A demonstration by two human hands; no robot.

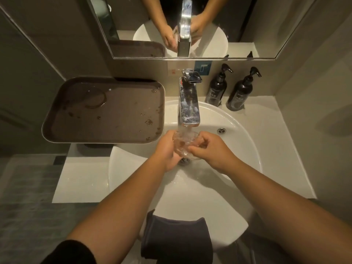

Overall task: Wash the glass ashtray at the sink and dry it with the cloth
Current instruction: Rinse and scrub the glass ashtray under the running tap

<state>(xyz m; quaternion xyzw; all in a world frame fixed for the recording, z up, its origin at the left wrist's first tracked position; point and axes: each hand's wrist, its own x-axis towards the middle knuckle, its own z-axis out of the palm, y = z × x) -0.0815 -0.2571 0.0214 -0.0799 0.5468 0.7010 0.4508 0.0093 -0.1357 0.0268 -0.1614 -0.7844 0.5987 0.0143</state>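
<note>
Two hands engaged on the glass ashtray, held directly under the running stream from the chrome faucet, above the drain of the white sink. Left hand cupped under and around the left side of the ashtray, fingers closed against the glass. Right hand curled over the right rim, fingertips pinched on the edge.

Procedure for the step in hand, as judged from this view:
- Keep the support grip underneath; wet glass likely to be slippery.
- Rotate the ashtray under the stream to flush each notch and the inner floor.
- Rub with the right fingertips along rim and base.
- Hold low over the basin, clear of the spout, to limit splash and chipping.
- Tip out the water before moving to drying.

Containers:
- Sink: running water only; overflow port just beyond the right hand.
- Brown tray, left of and beyond the left hand: empty of items, wet marks and droplets on its floor.
- Pump bottles, a pair, beyond the right hand by the wall: dark, contents not visible.

Drying item: dark folded cloth draped on the near rim of the sink, between the forearms, not yet in use.
</note>
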